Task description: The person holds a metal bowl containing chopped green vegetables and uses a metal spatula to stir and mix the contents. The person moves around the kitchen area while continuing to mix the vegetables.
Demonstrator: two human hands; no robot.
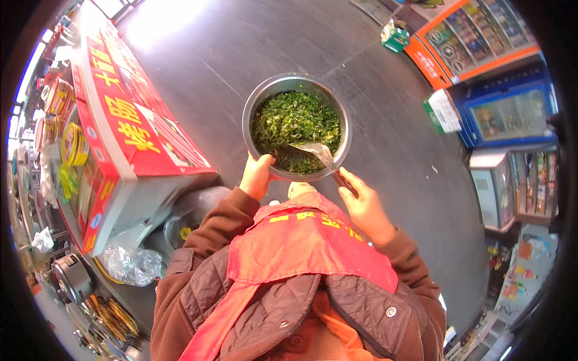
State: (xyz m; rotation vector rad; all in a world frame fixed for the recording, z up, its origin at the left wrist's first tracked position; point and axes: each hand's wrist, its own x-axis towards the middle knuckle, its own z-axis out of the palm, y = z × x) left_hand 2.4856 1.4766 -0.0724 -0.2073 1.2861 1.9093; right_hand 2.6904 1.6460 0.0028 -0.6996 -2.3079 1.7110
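Note:
A round stainless steel bowl [247,118] is held up in front of me above the floor. Chopped green vegetables [295,119] fill much of it. My left hand [257,175] grips the near left rim, with the thumb over the edge. In my right hand [363,201] is the dark handle of a metal spatula [318,151]. The spatula's flat blade dips into the near side of the greens, and its neck crosses the rim at the lower right. The underside of the bowl and most of my left fingers are hidden.
To my left stands a red counter [135,122] with yellow lettering; yellow tubs [74,143] sit on it. A clear plastic bag [131,264] and a metal pot [72,275] lie nearer. Drinks coolers, one orange-framed [429,65] and one blue [469,119], line the right. Dark floor [406,189] lies between.

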